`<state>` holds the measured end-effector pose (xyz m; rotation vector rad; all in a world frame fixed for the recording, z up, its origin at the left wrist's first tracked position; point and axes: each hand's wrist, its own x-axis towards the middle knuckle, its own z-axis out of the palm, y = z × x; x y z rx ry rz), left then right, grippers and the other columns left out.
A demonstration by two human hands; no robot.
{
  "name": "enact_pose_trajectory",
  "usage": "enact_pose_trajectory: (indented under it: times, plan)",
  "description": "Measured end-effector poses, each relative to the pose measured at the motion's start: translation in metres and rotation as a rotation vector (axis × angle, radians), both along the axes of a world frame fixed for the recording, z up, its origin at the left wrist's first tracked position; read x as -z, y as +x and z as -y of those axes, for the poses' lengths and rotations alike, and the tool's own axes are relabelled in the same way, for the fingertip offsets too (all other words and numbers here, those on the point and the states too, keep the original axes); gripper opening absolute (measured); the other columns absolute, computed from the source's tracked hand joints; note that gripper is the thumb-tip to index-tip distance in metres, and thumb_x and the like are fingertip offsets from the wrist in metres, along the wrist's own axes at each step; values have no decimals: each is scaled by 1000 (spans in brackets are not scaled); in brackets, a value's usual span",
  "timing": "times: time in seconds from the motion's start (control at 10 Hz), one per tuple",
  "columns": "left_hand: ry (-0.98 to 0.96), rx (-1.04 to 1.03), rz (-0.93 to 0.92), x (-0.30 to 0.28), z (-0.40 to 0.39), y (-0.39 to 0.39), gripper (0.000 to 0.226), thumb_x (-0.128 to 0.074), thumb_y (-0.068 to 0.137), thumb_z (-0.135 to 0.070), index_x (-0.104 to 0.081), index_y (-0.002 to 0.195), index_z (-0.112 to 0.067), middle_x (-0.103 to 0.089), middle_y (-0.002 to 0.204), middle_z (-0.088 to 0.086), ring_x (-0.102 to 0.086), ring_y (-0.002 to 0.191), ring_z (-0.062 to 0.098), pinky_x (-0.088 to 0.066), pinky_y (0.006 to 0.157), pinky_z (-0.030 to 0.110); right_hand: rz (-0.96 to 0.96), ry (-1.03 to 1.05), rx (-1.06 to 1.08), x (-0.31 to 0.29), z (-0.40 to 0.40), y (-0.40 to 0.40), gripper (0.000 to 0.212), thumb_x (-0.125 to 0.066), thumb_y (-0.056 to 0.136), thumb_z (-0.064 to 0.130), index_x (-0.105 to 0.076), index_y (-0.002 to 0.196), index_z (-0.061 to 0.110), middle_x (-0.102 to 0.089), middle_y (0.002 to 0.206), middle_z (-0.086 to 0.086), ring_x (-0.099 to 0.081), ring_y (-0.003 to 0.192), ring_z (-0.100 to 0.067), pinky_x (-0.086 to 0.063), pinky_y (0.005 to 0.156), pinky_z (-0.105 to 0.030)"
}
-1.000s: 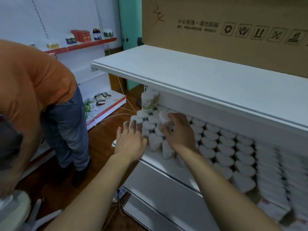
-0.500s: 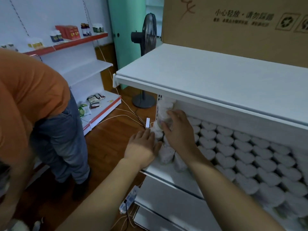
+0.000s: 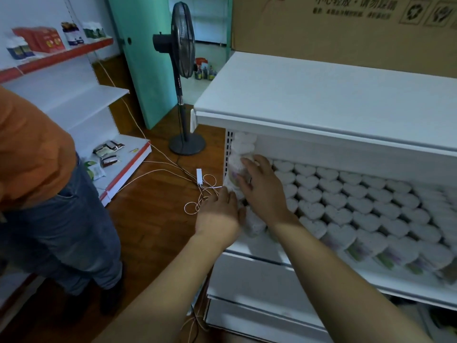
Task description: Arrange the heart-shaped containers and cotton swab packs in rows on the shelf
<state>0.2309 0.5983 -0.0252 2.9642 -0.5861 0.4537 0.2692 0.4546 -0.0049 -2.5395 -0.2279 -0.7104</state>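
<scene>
Both hands work at the left end of the white shelf [image 3: 252,246]. The right hand [image 3: 264,191] lies with its fingers nearly straight against a stack of heart-shaped containers [image 3: 241,154] piled at the shelf's left corner, pressing their side rather than gripping. The left hand [image 3: 218,217] sits just beside and below it, fingers stretched forward against the containers at the front corner; whether it holds anything I cannot tell, since the fingertips are hidden.

To the right, many more heart-shaped containers [image 3: 346,201] stand in tight rows across the shelf, tops up, reaching to the picture's edge. Above them is a bare white shelf board [image 3: 321,95] with a large cardboard box [image 3: 346,30] behind it.

On the wooden floor left of the shelf lie tangled white cables [image 3: 202,194], and a black standing fan [image 3: 184,78] stands further back. A person in an orange shirt [image 3: 32,154] and jeans stands at far left.
</scene>
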Motion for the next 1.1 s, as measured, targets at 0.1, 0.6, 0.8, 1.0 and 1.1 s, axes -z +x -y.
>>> enact_pose_trajectory:
  times: [0.1, 0.6, 0.8, 1.0, 1.1]
  plan:
    - [9, 3, -21, -1, 0, -1, 50, -38, 92, -43, -71, 99, -6, -68, 106, 19, -63, 72, 36, -50, 59, 39, 9, -3, 23, 2, 0, 1, 42, -61, 96, 36, -59, 132, 14, -48, 141, -15, -57, 118, -31, -54, 84, -39]
    - [-7, -9, -25, -3, 0, -4, 50, -38, 91, -43, -71, 98, -5, -69, 107, 20, -66, 75, 36, -53, 58, 36, -5, -172, 11, -1, 3, 5, 48, -44, 96, 49, -54, 132, 18, -50, 135, -14, -62, 101, -33, -57, 68, -40]
    - [-30, 0, -50, -3, -1, -4, 56, -34, 92, -45, -69, 109, -5, -67, 113, 20, -67, 81, 37, -56, 61, 39, -19, -209, 42, 1, 6, 6, 47, -49, 96, 43, -49, 136, 19, -49, 135, -15, -62, 101, -36, -58, 70, -42]
    - [-35, -27, -116, -6, -2, -5, 66, -26, 95, -51, -57, 132, -7, -57, 137, 21, -65, 104, 40, -57, 74, 42, -43, -246, 56, -2, 4, 2, 55, -38, 99, 49, -41, 146, 21, -45, 143, -15, -60, 109, -36, -57, 75, -43]
    - [-55, -77, -115, -8, -2, -8, 66, -26, 94, -53, -58, 133, -9, -59, 134, 17, -62, 112, 38, -55, 82, 45, -20, -233, 81, -7, 7, -5, 57, -41, 98, 48, -42, 147, 19, -46, 144, -15, -56, 117, -37, -54, 86, -44]
